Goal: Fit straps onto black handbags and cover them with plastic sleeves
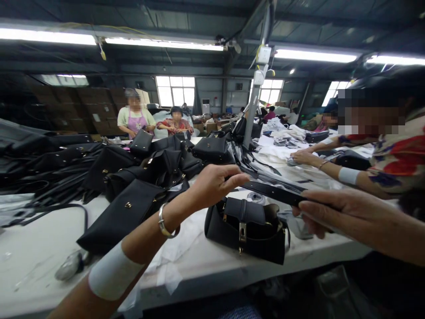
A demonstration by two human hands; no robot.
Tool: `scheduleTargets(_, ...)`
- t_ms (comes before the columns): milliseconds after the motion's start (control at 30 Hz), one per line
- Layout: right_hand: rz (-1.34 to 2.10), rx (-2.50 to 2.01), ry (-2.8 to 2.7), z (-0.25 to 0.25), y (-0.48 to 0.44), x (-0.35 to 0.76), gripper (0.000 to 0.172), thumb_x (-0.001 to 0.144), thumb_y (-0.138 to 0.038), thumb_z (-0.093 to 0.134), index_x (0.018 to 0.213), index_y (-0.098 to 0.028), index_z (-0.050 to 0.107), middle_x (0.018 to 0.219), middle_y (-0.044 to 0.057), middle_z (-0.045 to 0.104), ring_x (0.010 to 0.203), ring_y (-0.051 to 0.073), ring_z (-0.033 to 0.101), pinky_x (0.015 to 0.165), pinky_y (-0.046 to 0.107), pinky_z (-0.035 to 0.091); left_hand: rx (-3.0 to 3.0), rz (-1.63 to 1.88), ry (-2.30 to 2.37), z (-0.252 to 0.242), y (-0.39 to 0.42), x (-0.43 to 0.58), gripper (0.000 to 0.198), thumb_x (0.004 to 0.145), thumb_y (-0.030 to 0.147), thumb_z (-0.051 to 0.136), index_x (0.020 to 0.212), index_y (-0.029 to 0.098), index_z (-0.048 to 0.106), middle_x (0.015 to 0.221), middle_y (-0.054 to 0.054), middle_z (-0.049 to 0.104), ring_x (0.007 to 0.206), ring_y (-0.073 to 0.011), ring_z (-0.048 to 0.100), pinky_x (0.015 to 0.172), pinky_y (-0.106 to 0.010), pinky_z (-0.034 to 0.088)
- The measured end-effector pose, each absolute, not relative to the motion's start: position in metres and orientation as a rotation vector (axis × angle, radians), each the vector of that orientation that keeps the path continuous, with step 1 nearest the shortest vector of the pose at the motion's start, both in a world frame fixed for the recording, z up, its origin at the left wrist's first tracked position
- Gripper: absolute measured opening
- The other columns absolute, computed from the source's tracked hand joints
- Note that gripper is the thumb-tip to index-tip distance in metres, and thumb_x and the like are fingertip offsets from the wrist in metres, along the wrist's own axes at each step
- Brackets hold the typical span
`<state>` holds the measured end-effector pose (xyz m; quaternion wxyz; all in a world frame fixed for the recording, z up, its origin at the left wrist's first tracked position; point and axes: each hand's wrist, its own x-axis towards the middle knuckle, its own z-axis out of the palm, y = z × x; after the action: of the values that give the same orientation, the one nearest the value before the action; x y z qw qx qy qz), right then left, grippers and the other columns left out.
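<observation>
A black bag strap [270,191] is stretched level between my two hands. My left hand [215,181] pinches its left end between thumb and fingers. My right hand [338,212] grips the other end, thumb on top. Below the strap, near the table's front edge, stands a small black handbag [245,232] with a metal clasp on its front flap; its top gapes partly open. Left of it, under my left forearm, lies a larger black handbag [122,217] with a small gold-coloured fitting.
A heap of black bags [159,159] covers the left and middle of the white table [43,252]. More black straps [252,164] lie behind my hands. A co-worker's hands [303,157] are at the right. A metal post [252,115] rises from the table.
</observation>
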<state>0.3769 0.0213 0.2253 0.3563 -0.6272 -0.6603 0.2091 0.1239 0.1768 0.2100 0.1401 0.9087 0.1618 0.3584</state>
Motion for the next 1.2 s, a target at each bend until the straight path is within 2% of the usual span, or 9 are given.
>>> scheduleTargets(100,0.654,-1.574,-1.627,0.19,0.024,0.377,0.048,0.089,-0.064,0.055,0.091,-0.019,0.073,0.069,0.005,0.068,0.057,0.014,0.06,0.053,0.025,0.049,2.451,0.828,0.684,0.167,0.204,0.136,0.06,0.106,0.04,0.013,0.112,0.011,0.066,0.096,-0.011,0.074,0.079,-0.0159,0.069,0.068,-0.024,0.049)
scheduleTargets(267,0.917,-1.387,-1.266,0.127,0.032,0.37,0.042,0.09,-0.063,0.055,0.092,-0.02,0.058,0.06,-0.005,0.053,0.039,0.004,0.03,0.038,0.018,0.022,2.667,0.468,0.851,0.128,0.227,0.135,0.021,0.088,0.02,0.057,0.101,0.021,0.073,0.101,-0.008,0.076,0.095,-0.0253,0.069,0.084,-0.034,0.05)
scheduleTargets(333,1.005,-1.362,-1.188,0.109,0.037,0.365,0.044,0.09,-0.064,0.054,0.103,-0.023,0.056,0.052,-0.009,0.041,0.037,0.005,0.025,0.037,0.018,0.018,2.726,0.36,0.809,0.124,0.227,0.136,0.025,0.073,0.015,0.072,0.098,0.023,0.074,0.093,-0.007,0.077,0.092,-0.0286,0.069,0.089,-0.039,0.048)
scheduleTargets(433,1.008,-1.315,-1.195,0.095,0.045,0.357,0.043,0.093,-0.06,0.053,0.114,-0.023,0.056,0.056,-0.008,0.046,0.041,0.008,0.036,0.04,0.02,0.03,2.76,0.32,0.767,0.123,0.227,0.144,0.035,0.06,0.009,0.079,0.092,0.022,0.074,0.082,-0.006,0.076,0.089,-0.0303,0.069,0.096,-0.044,0.043)
scheduleTargets(533,0.956,-1.227,-1.286,0.091,0.053,0.352,0.034,0.094,-0.051,0.057,0.106,-0.02,0.063,0.07,0.0,0.06,0.059,0.012,0.053,0.055,0.023,0.043,2.71,0.418,0.757,0.123,0.229,0.148,0.027,0.068,0.009,0.074,0.091,0.023,0.076,0.086,-0.008,0.075,0.091,-0.0292,0.068,0.092,-0.039,0.046)
scheduleTargets(733,0.985,-1.203,-1.281,0.081,0.065,0.349,0.041,0.097,-0.054,0.051,0.121,-0.022,0.056,0.064,-0.004,0.056,0.045,0.008,0.037,0.043,0.021,0.029,2.407,0.809,0.77,0.123,0.233,0.119,0.033,0.095,0.031,0.054,0.123,0.019,0.068,0.113,-0.013,0.071,0.1,-0.0254,0.066,0.087,-0.033,0.049)
scheduleTargets(967,0.874,-1.199,-1.35,0.105,0.069,0.35,0.034,0.095,-0.05,0.056,0.108,-0.02,0.065,0.094,0.007,0.07,0.069,0.014,0.06,0.068,0.027,0.05,1.646,1.167,0.605,0.124,0.217,0.106,0.044,0.085,0.035,0.074,0.124,0.018,0.065,0.089,-0.002,0.064,0.082,-0.0144,0.058,0.079,-0.025,0.046)
scheduleTargets(1100,0.737,-1.19,-1.462,0.13,0.069,0.357,0.047,0.095,-0.056,0.052,0.126,-0.021,0.055,0.058,-0.002,0.059,0.046,0.013,0.05,0.047,0.026,0.042,1.623,1.204,0.568,0.126,0.21,0.109,0.061,0.086,0.035,0.073,0.14,0.02,0.049,0.089,-0.001,0.064,0.084,-0.015,0.062,0.089,-0.029,0.046)
scheduleTargets(1200,0.552,-1.254,-1.455,0.152,0.067,0.362,0.042,0.094,-0.056,0.053,0.117,-0.022,0.059,0.06,0.0,0.06,0.051,0.016,0.054,0.047,0.027,0.043,1.601,1.267,0.629,0.127,0.202,0.106,0.062,0.086,0.037,0.071,0.14,0.022,0.044,0.095,-0.002,0.066,0.087,-0.0162,0.066,0.087,-0.029,0.049)
